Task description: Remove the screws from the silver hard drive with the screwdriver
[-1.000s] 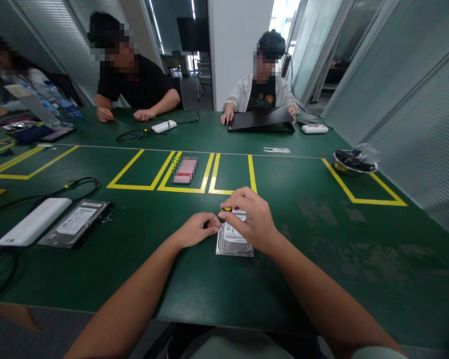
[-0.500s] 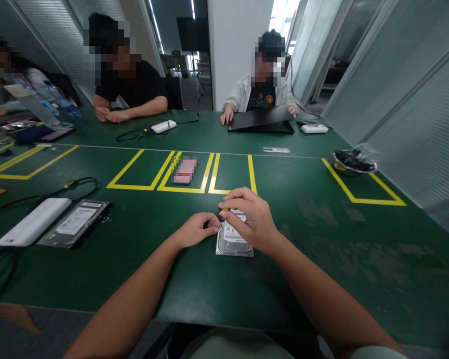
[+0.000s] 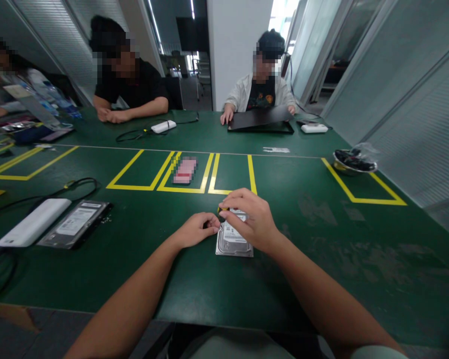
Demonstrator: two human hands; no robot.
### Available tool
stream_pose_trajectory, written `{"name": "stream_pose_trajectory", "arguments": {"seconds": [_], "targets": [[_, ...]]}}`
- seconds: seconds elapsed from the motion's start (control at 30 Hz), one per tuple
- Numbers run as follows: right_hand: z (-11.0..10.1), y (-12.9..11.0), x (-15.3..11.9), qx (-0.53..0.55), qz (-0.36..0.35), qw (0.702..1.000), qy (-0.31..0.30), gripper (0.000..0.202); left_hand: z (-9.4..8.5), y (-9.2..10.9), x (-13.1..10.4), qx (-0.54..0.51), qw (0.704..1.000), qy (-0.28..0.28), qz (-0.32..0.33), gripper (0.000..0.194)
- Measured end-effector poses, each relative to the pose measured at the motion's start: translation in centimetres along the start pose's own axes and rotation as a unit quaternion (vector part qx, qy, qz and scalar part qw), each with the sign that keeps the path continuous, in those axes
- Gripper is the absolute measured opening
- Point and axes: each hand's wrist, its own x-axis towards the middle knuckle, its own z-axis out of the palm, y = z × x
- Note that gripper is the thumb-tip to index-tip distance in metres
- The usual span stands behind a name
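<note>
A silver hard drive (image 3: 235, 244) with a white label lies flat on the green table (image 3: 217, 289) in front of me. My right hand (image 3: 250, 219) is over its upper right part, thumb and fingertips closed round a small screwdriver (image 3: 222, 213) with a yellow and black handle; its tip is hidden. At the drive's left edge is my left hand (image 3: 198, 229), fingers curled and thumb and forefinger pinched together. Whatever lies between those fingertips is too small to make out.
Left of me lie a second hard drive (image 3: 75, 224), small screws (image 3: 107, 219), a white power bank (image 3: 35, 222) and a black cable (image 3: 86, 182). A pink phone (image 3: 185, 170) and a bowl (image 3: 355, 164) of dark items are farther off. Across the table, a person (image 3: 260, 89) handles a black panel (image 3: 260, 118).
The screwdriver handle has tilted or turned slightly in my right fingers, so more of its yellow shows. My left hand and the hard drive have stayed put.
</note>
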Motion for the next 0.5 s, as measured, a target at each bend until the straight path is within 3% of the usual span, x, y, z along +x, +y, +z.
{"name": "stream_pose_trajectory", "arguments": {"seconds": [0.23,0.5], "targets": [[0.01,-0.2,0.06,0.022,-0.029,0.999,-0.008,0.018,0.06,-0.07,0.09,0.009,1.0,0.007,-0.003,0.015],[0.15,0.01,-0.03,0.001,-0.014,1.0,0.005,0.014,0.05,-0.05,0.0,0.006,1.0,0.01,0.006,0.014]]}}
